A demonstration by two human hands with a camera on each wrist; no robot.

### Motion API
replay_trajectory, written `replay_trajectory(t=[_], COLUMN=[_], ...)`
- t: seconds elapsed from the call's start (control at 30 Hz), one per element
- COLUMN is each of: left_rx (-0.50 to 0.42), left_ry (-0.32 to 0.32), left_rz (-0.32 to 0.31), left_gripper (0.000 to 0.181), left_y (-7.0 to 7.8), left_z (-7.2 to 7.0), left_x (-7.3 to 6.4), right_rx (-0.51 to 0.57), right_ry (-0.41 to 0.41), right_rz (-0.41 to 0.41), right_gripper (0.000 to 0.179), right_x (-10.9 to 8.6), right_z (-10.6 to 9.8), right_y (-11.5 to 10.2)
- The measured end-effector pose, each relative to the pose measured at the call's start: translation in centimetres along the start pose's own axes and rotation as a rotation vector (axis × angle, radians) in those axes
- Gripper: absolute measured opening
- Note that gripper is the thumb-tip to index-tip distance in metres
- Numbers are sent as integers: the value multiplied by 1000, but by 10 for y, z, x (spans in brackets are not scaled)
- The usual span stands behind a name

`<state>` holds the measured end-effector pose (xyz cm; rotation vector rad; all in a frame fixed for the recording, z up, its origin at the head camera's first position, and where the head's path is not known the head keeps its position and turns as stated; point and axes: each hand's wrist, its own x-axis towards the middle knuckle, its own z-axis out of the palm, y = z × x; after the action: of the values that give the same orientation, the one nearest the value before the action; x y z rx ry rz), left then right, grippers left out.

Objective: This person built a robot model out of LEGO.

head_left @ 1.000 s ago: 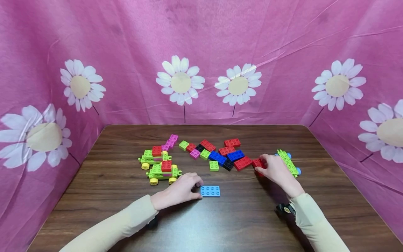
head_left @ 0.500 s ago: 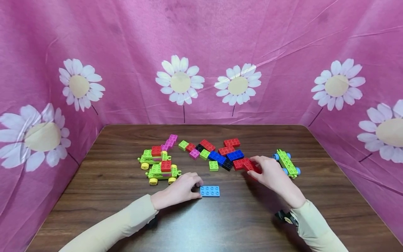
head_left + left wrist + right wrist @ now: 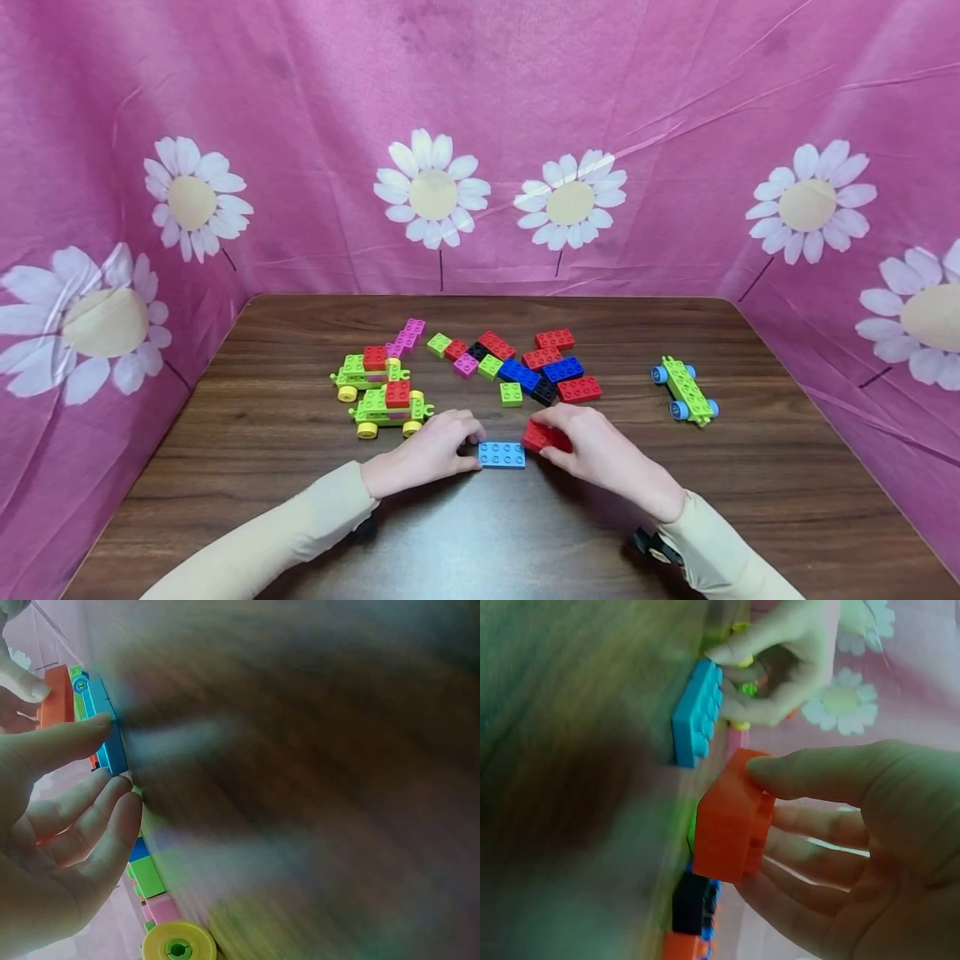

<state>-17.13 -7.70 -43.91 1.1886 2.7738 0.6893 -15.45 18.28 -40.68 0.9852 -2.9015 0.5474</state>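
Observation:
My left hand (image 3: 423, 452) holds the left end of a light blue eight-stud brick (image 3: 502, 455) lying flat on the table, thumb on its near side and fingers at the far side. Between thumb and fingers, my right hand (image 3: 603, 454) pinches a red brick (image 3: 542, 436). This red brick is close to the blue brick's right end and, in the right wrist view, the red brick (image 3: 727, 817) is raised off the table, studs facing the palm. Part of it is hidden behind the thumb and fingers in the head view.
Behind the hands lie loose bricks, among them a red one (image 3: 580, 389), a black one (image 3: 544, 392) and a lime one (image 3: 511, 395). Two lime cars with yellow wheels (image 3: 386, 408) stand at left. A lime wheeled base (image 3: 684, 390) with blue wheels stands at right.
My right hand has carried the red brick from beside the lime wheeled base, left and nearer, to the blue brick's right end. The left hand has stayed at the blue brick.

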Motion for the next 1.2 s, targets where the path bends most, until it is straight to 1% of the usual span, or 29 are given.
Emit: replay_trajectory(t=[0.17,0.37,0.63,0.87,1.0,1.2], left_rx=[5,15,9,25,25,13], left_ry=[4,6,7,-2,-2,-15], left_rz=[5,10,8,-2,4,-12], left_gripper=[26,26,25,26,26,26], left_y=[0,1,1,1,1,3], left_z=[0,0,0,-1,-1,-2], left_x=[0,0,0,2,3,2], right_rx=[32,46,39,25,53,121], right_ry=[-45,-72,-62,-61,-49,-30], right_rz=[-67,-102,-140,-156,-167,-174], right_gripper=[37,36,35,35,35,33], right_x=[5,9,12,13,13,13], right_z=[7,13,15,17,18,21], right_y=[-4,-7,-9,-8,-7,-3])
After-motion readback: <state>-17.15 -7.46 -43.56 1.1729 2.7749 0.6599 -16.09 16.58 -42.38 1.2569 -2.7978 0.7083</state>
